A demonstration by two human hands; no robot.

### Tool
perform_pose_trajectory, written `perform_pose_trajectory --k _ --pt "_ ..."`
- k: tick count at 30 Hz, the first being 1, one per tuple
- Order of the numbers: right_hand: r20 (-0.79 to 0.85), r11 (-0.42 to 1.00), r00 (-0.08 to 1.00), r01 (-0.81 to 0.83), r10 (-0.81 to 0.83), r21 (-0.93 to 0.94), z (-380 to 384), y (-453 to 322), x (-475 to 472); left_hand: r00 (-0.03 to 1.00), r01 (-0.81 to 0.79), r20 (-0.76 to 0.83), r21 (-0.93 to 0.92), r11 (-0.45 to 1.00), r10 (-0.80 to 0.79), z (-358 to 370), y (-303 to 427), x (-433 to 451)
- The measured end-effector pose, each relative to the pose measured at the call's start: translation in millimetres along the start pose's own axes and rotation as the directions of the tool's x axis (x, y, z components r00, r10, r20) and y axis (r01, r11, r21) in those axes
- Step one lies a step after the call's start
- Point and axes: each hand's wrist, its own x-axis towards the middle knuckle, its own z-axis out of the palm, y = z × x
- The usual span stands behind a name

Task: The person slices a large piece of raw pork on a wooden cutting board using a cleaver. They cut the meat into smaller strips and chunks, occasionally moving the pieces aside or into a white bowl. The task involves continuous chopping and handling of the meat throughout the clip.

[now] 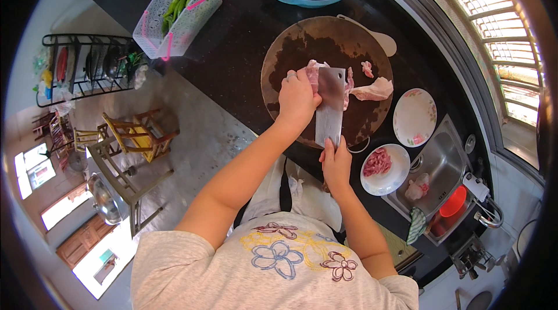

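On a round wooden chopping board [287, 61] my left hand [297, 97] presses a piece of raw meat [312, 75]. My right hand [337, 164] grips the handle of a metal cleaver [330, 107], whose broad blade lies over the board right beside my left fingers. Part of the meat is hidden under the blade and my fingers. A strip of meat [348, 85] shows along the blade's right side. Farther right on the board are a paler, fatty piece [374, 89] and a small scrap of meat [367, 68].
Right of the board stand a white bowl of cut meat [377, 162] and a floral plate [414, 113]. Beyond them is a steel sink [444, 153] holding a red bowl [453, 202]. A plastic basket [150, 44] with green peppers [178, 4] and a blue basin [301, 0] stand farther back.
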Motion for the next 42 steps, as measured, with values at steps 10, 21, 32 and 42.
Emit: perform_pose_trajectory --k 10,21,32,42 --pt "-0.015 0.985 0.997 0.068 -0.071 -0.157 0 -20 -11 0.99 -0.048 -0.138 -0.217 0.975 0.018 5 -17 -7" --pt "0.029 0.942 0.992 0.128 -0.125 -0.309 -4 -14 -10 0.972 -0.134 -0.211 -0.131 0.982 0.105 11 -20 -6" --pt "-0.012 0.926 0.964 0.251 -0.265 -0.283 16 -34 70 0.966 -0.149 -0.229 -0.101 0.984 0.123 12 -20 -4" --pt "0.033 0.907 0.986 0.163 -0.163 -0.389 8 -5 6 0.992 0.057 -0.077 -0.408 0.911 -0.096 -2 -31 -2"
